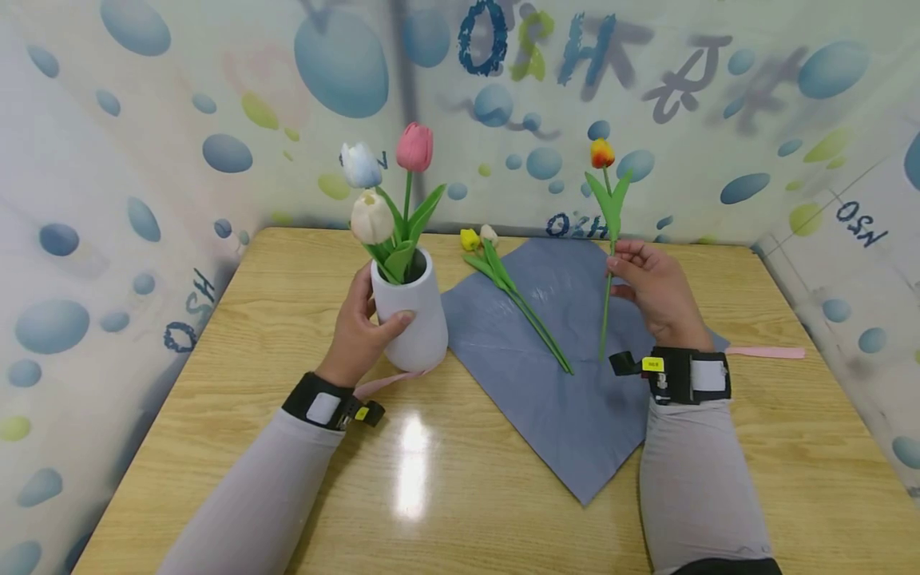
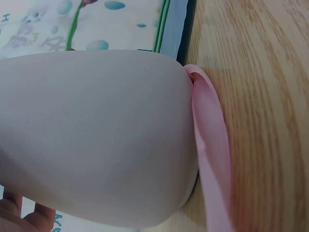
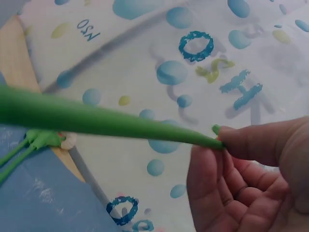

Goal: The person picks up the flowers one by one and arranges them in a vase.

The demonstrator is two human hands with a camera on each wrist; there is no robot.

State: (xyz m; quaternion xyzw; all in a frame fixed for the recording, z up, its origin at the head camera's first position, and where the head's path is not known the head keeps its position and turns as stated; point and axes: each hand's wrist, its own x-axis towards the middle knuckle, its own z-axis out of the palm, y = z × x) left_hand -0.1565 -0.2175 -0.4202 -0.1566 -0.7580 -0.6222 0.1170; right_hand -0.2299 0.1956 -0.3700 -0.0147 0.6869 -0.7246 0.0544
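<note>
My left hand grips the side of a white vase, its thumb across the front. Three tulips stand in the vase: a pink tulip, a pale blue tulip and a white tulip. In the left wrist view the vase fills much of the picture, and fingertips show beneath it. My right hand pinches the stem of an orange-red tulip, held upright above the wrapping sheet. In the right wrist view the green stem runs to the thumb and forefinger.
A blue-grey wrapping sheet lies on the wooden table. On it rest a yellow tulip and a cream tulip, stems side by side. A pink ribbon passes by the vase's base; a ribbon end shows at right.
</note>
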